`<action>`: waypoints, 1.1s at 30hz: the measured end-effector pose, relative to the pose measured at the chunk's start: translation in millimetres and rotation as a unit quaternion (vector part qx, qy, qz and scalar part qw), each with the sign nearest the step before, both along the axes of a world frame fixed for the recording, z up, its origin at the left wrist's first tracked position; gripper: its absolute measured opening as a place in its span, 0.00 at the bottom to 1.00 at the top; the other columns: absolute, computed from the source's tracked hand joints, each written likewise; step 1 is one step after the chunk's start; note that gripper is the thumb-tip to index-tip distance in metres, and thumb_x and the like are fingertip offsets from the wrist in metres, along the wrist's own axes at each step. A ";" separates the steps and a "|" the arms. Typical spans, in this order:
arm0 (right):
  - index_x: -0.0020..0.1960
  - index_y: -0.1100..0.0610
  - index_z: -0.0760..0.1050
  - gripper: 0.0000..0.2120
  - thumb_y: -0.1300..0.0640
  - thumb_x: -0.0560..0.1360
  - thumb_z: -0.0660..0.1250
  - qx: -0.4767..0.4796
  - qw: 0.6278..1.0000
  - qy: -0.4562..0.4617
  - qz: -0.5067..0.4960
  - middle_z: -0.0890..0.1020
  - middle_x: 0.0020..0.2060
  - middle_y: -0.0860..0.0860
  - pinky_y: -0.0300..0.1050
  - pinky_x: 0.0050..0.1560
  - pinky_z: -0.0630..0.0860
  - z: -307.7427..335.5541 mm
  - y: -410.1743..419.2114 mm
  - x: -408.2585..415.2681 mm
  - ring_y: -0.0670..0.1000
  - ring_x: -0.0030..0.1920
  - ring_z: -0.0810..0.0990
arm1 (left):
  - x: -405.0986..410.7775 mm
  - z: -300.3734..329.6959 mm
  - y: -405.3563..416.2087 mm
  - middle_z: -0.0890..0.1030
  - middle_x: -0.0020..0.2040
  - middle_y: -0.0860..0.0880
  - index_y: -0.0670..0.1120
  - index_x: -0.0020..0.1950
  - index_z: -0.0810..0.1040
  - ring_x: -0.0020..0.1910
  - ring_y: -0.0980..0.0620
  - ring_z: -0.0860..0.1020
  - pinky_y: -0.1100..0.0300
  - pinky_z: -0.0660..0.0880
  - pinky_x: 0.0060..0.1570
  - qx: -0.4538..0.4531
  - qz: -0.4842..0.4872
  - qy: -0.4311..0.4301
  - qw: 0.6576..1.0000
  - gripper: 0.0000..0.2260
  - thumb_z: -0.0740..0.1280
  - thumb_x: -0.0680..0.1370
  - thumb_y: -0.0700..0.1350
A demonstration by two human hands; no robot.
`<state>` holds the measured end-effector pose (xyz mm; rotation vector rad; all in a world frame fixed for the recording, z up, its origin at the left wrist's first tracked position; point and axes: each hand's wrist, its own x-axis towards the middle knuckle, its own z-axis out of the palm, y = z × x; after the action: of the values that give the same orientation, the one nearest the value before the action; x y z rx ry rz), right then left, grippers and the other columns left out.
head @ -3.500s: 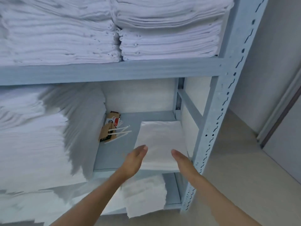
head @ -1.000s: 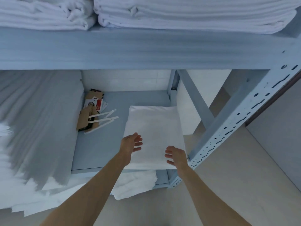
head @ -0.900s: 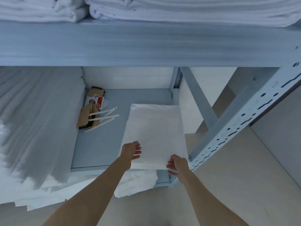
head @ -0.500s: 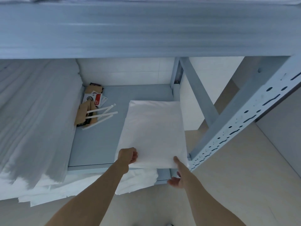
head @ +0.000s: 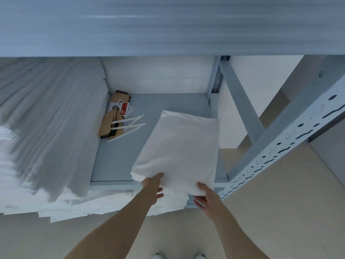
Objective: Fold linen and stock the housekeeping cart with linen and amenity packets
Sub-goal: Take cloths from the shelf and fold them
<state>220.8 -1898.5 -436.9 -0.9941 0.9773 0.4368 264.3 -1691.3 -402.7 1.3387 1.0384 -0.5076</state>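
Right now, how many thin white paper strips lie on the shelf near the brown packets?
3. One strip lies farthest back, one in the middle, one nearest the front, all beside the brown packets. More may hide underneath.

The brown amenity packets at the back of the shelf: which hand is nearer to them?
Left. The left hand holds the folded linen's near-left corner, on the brown amenity packets' side; the right hand holds the near-right corner, farther away.

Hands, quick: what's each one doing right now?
Left hand: grips the folded linen at its near edge.
Right hand: grips the same linen.
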 end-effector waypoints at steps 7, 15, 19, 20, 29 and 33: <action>0.64 0.58 0.73 0.25 0.51 0.72 0.76 0.026 0.999 -0.017 0.030 0.83 0.56 0.59 0.49 0.46 0.79 -2.8 62.6 -51.2 0.56 0.52 0.85 | -30.6 -15.6 2.3 0.76 0.65 0.41 0.43 0.71 0.69 0.59 0.39 0.78 0.36 0.77 0.54 -0.137 0.037 0.000 0.990 0.37 0.78 0.69 0.57; 0.67 0.56 0.72 0.40 0.36 0.63 0.78 0.009 0.949 -0.022 0.316 0.79 0.60 0.61 0.53 0.50 0.82 5.0 49.1 -65.9 0.58 0.60 0.80 | -54.0 -24.2 25.5 0.79 0.61 0.45 0.46 0.65 0.75 0.56 0.44 0.77 0.42 0.79 0.48 -0.196 0.073 -0.024 0.978 0.30 0.80 0.67 0.53; 0.68 0.54 0.73 0.32 0.36 0.70 0.71 0.052 0.976 -0.045 0.207 0.77 0.64 0.59 0.63 0.61 0.77 2.7 30.1 -36.9 0.59 0.65 0.76 | -55.0 -17.7 62.0 0.79 0.63 0.45 0.48 0.65 0.75 0.59 0.43 0.78 0.40 0.76 0.59 -0.177 0.054 -0.013 0.983 0.30 0.81 0.67 0.50; 0.66 0.53 0.74 0.30 0.38 0.71 0.72 0.051 0.982 -0.056 0.171 0.78 0.64 0.58 0.64 0.63 0.75 2.3 31.3 -30.3 0.59 0.64 0.77 | -56.4 -16.0 74.8 0.80 0.62 0.45 0.48 0.66 0.75 0.60 0.42 0.78 0.39 0.77 0.60 -0.177 0.039 -0.010 0.983 0.32 0.82 0.66 0.50; 0.57 0.54 0.77 0.16 0.54 0.72 0.75 0.048 0.998 -0.006 0.044 0.83 0.50 0.54 0.44 0.37 0.81 -15.8 126.4 -72.9 0.52 0.48 0.83 | -100.0 -27.8 157.9 0.86 0.54 0.47 0.46 0.62 0.79 0.53 0.45 0.85 0.49 0.80 0.52 -0.133 0.002 -0.047 0.990 0.31 0.78 0.66 0.61; 0.58 0.57 0.77 0.15 0.53 0.73 0.74 0.103 0.993 0.005 0.059 0.84 0.52 0.57 0.50 0.44 0.81 -20.2 141.9 -85.9 0.56 0.52 0.83 | -123.9 -40.1 174.6 0.86 0.55 0.47 0.47 0.65 0.77 0.53 0.45 0.84 0.50 0.82 0.44 -0.093 -0.013 -0.044 0.995 0.33 0.78 0.65 0.62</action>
<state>134.9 -1756.5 -457.1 -0.8657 0.8650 0.6294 140.4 -1516.6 -442.8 1.2000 0.8811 -0.5462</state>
